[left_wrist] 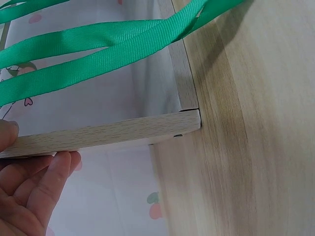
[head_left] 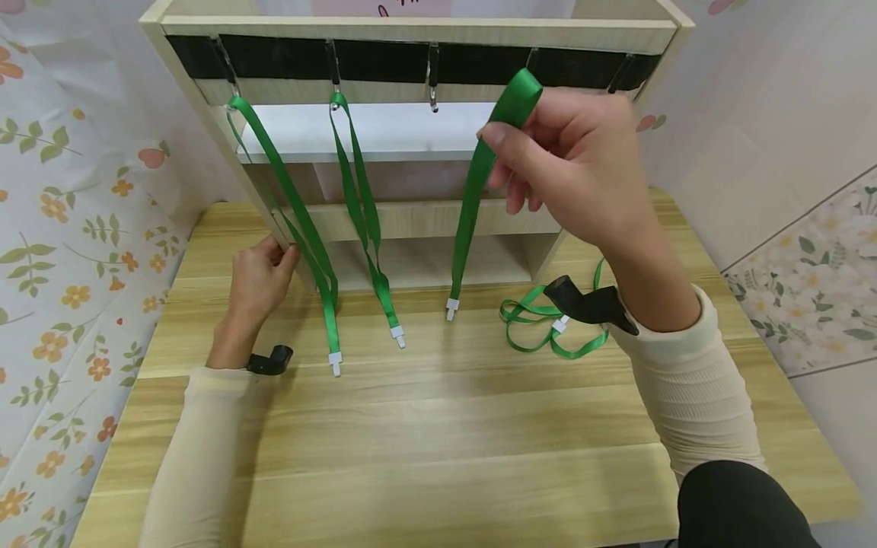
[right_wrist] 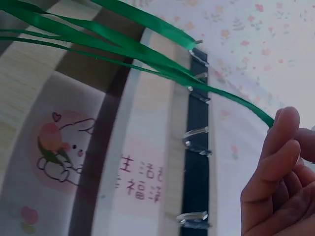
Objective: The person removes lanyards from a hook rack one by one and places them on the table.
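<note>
My right hand (head_left: 575, 160) pinches the looped top of a green lanyard (head_left: 469, 213) between thumb and fingers, in front of the shelf's hook strip. The lanyard hangs down, its white clip (head_left: 451, 308) at the lower end. An unoccupied metal hook (head_left: 433, 76) is just left of this hand. My left hand (head_left: 262, 278) grips the wooden side panel (left_wrist: 106, 132) of the shelf, thumb on one face and fingers on the other. Two more green lanyards, one at the far left (head_left: 291, 190) and one beside it (head_left: 361, 202), hang from the first two hooks.
Another green lanyard (head_left: 524, 347) lies in loose loops on the wooden table (head_left: 425, 449), below my right forearm. The shelf's black strip (head_left: 281, 58) carries several metal hooks. A flower-patterned curtain (head_left: 75, 266) is at the left, and a wall (head_left: 774, 137) at the right.
</note>
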### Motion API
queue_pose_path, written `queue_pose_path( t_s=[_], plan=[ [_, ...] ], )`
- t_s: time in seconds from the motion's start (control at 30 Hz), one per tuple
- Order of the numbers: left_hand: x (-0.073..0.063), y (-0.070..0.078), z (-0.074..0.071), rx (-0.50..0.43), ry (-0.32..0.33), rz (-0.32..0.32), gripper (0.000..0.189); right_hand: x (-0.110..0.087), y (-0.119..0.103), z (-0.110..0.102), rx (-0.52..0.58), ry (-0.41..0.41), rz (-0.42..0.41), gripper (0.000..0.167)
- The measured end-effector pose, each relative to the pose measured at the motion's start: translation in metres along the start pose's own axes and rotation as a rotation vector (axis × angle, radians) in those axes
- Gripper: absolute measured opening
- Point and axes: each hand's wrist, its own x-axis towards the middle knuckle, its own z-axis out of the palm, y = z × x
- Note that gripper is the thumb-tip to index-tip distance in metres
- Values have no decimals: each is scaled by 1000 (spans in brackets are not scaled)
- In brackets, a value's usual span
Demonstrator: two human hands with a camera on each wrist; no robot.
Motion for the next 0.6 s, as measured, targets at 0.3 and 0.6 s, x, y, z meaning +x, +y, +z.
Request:
queue_pose_path(
  t_s=[0.3,0.6],
  plan=[
    [0,-1,0,7,3,2,24,-20,18,-9,115,-190,312,17],
    [0,0,0,6,-2,-11,25,-32,36,-11,63,-470,414,14]
  ],
)
